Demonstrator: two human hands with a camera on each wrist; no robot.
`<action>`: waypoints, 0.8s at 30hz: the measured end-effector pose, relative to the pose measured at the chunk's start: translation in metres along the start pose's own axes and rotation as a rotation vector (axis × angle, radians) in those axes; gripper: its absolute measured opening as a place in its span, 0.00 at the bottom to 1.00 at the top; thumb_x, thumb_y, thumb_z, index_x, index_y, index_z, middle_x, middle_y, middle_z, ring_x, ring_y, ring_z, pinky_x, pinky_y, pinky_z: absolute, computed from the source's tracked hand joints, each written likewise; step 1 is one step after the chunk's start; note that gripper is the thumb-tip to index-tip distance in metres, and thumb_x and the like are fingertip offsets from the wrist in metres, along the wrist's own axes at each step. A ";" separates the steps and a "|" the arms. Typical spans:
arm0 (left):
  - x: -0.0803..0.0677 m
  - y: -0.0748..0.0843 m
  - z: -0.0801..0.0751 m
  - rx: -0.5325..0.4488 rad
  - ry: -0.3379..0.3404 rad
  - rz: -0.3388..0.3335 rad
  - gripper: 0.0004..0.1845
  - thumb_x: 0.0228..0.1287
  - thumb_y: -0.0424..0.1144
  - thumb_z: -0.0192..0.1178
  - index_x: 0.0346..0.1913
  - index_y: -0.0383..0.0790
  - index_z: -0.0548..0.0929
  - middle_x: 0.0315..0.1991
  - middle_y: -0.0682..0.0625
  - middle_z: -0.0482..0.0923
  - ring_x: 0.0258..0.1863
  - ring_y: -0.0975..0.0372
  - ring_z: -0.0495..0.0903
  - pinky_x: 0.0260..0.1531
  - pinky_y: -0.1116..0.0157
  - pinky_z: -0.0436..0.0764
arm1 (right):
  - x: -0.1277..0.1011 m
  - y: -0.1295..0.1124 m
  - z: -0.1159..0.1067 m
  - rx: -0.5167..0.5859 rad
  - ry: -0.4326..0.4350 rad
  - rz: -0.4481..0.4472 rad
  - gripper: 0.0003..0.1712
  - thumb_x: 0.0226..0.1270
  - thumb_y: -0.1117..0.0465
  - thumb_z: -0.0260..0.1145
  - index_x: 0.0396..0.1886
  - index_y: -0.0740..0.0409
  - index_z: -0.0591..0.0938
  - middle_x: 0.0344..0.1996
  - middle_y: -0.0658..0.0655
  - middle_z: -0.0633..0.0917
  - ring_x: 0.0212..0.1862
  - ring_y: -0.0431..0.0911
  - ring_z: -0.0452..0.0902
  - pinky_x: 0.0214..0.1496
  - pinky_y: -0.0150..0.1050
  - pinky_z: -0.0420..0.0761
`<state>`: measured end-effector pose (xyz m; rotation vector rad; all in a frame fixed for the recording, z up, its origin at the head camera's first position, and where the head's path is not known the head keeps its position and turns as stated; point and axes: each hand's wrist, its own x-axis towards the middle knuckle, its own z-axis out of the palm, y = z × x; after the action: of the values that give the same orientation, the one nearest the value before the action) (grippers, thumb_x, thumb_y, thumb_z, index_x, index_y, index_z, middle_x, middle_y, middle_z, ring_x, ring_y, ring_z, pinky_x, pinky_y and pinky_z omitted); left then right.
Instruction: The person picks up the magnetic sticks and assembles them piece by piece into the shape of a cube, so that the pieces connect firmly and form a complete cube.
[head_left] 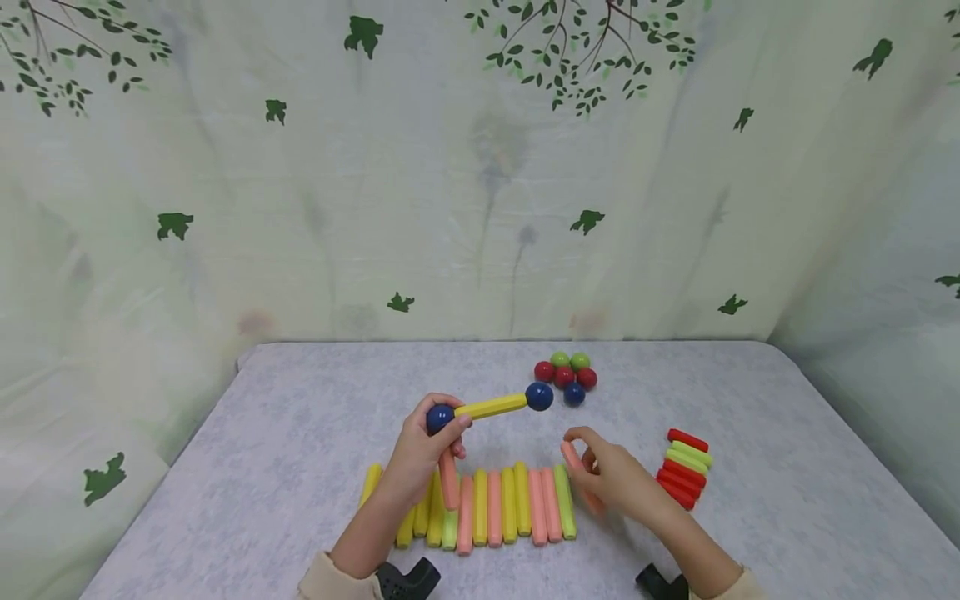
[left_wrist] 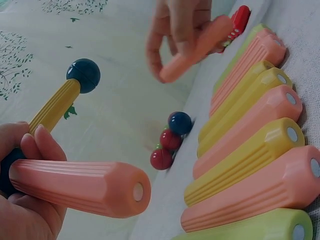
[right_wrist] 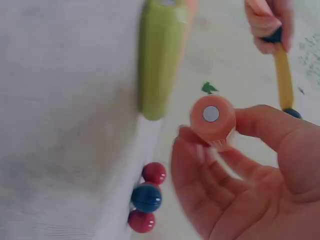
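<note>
Sticks (left_wrist: 250, 165): ribbed, matt plastic, each end face set with a small grey metallic disc. Balls (head_left: 564, 377): smooth, glossy, probably plastic. Table cover (head_left: 285, 433): grey mottled, matt cloth. Backdrop (head_left: 420, 192): wrinkled printed fabric, matt finish.

A table (head_left: 300, 433) covered in a pale grey mottled cloth is seen against a leaf-printed backdrop. A row of pink, yellow and green sticks (head_left: 510, 504) is laid side by side near its front edge. A small stack of red and green sticks (head_left: 684, 467) is placed to the right, and a cluster of red, green and blue balls (head_left: 566, 375) is gathered further back.
</note>
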<state>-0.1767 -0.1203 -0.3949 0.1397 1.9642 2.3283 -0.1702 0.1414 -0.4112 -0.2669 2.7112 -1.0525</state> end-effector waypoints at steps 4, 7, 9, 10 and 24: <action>0.000 0.000 0.001 0.001 0.000 -0.003 0.17 0.57 0.37 0.61 0.46 0.37 0.69 0.26 0.43 0.69 0.17 0.61 0.71 0.23 0.70 0.76 | 0.005 -0.009 -0.008 0.187 0.095 -0.105 0.22 0.58 0.61 0.65 0.53 0.56 0.72 0.31 0.52 0.76 0.32 0.45 0.73 0.28 0.35 0.77; 0.000 0.000 0.001 -0.005 0.000 -0.014 0.17 0.57 0.37 0.61 0.47 0.36 0.69 0.26 0.43 0.69 0.17 0.61 0.72 0.23 0.69 0.76 | 0.007 -0.014 -0.010 0.275 0.113 -0.150 0.19 0.59 0.58 0.64 0.49 0.58 0.74 0.35 0.53 0.78 0.35 0.46 0.74 0.30 0.37 0.78; 0.000 0.000 0.001 -0.006 0.008 -0.021 0.17 0.58 0.38 0.61 0.47 0.36 0.69 0.28 0.42 0.71 0.20 0.60 0.72 0.26 0.68 0.77 | 0.009 -0.017 -0.010 0.326 0.121 -0.165 0.18 0.60 0.57 0.64 0.49 0.56 0.75 0.37 0.53 0.78 0.36 0.48 0.74 0.30 0.38 0.78; 0.000 0.000 0.001 -0.005 0.013 -0.023 0.17 0.58 0.39 0.61 0.47 0.36 0.69 0.29 0.42 0.72 0.23 0.60 0.73 0.29 0.67 0.76 | 0.010 -0.018 -0.010 0.352 0.129 -0.170 0.17 0.60 0.57 0.63 0.49 0.55 0.75 0.37 0.53 0.77 0.35 0.49 0.74 0.30 0.38 0.78; 0.002 -0.004 0.005 -0.008 0.040 -0.050 0.16 0.61 0.40 0.57 0.50 0.36 0.71 0.36 0.44 0.74 0.24 0.61 0.72 0.26 0.68 0.74 | 0.039 -0.019 -0.021 0.506 0.125 -0.352 0.21 0.67 0.56 0.55 0.58 0.53 0.71 0.34 0.60 0.73 0.29 0.51 0.69 0.31 0.38 0.75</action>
<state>-0.1785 -0.1144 -0.3979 0.0433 1.9524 2.3252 -0.2113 0.1318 -0.3882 -0.6145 2.4350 -1.8591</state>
